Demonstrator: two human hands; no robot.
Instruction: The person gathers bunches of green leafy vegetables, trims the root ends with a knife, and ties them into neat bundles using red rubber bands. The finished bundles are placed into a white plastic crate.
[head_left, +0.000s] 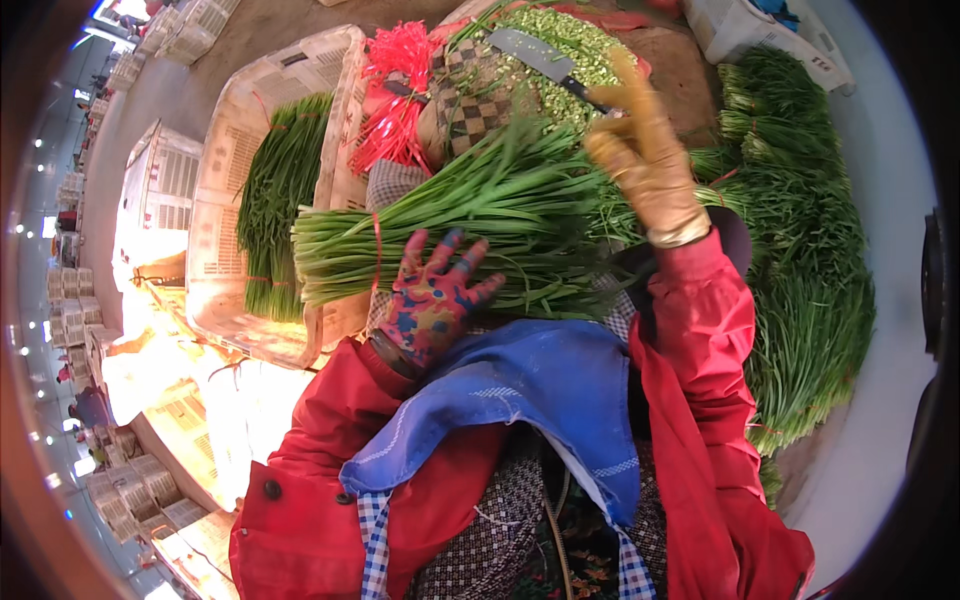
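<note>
A large bunch of garlic chives (480, 217) lies crosswise over my lap, with a red tie (377, 251) around its pale stem end at left. My left hand (435, 300), in a multicoloured patterned glove, rests on the bunch just right of the tie with fingers spread. My right hand (645, 146), in a yellowish rubber glove, is raised at the right above the leaf ends, fingers apart and slightly blurred, with nothing seen in it. Beyond it a knife with a black handle (536, 56) lies on a heap of chopped pale green pieces (600, 49).
At left stands a dirty white plastic crate (341, 135) with tied chive bunches (285, 202) inside. Red plastic ties (397, 90) hang beside a checked cloth (469, 97). More chive bunches (795, 247) are piled at right along a pale wall (892, 300); another crate (772, 37) stands top right.
</note>
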